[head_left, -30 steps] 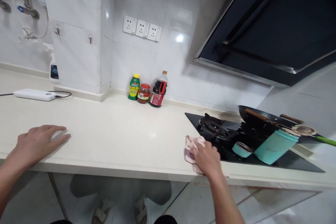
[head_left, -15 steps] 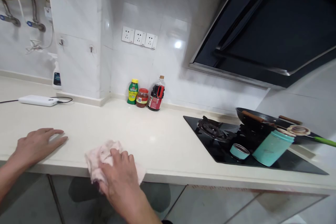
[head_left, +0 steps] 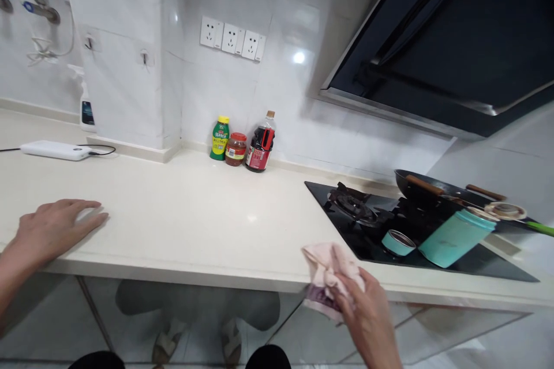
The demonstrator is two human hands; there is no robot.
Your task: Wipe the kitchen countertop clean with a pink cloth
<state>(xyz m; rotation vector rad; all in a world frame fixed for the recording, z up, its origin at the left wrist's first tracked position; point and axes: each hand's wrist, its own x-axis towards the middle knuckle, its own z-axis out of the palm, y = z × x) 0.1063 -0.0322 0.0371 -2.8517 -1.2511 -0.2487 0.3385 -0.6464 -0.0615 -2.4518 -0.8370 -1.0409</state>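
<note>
Your right hand [head_left: 367, 314] is just off the front left corner of the stove [head_left: 489, 268], pinching a bunched pink cloth [head_left: 331, 271] between the thumb and the fingers; some fingertips are lost in the folds, so you cannot tell how tightly they press. The cloth is left of the stove's near corner, at the front edge of the counter [head_left: 208, 230], and its purple-marked end hangs lower than that edge. Whether it touches the stove, you cannot tell.

Your left hand [head_left: 54, 233] lies on the counter, well to the left of the stove, palm down and holding nothing. Its fingers are close together and slightly bent, with the thumb spread away from them.

On the stove you have a turquoise canister [head_left: 456, 239], a small turquoise cup [head_left: 398, 243] just beside it, and a dark pan [head_left: 454, 189] with brown handles toward the back. Left of the stove, by the wall, stand a green bottle [head_left: 220, 141] with a yellow cap, a red-lidded jar [head_left: 236, 153] and a bottle of dark sauce [head_left: 258, 153]. Farthest left of the stove are a white box [head_left: 54, 150] with a black cord and a spray bottle [head_left: 87, 109].
</note>
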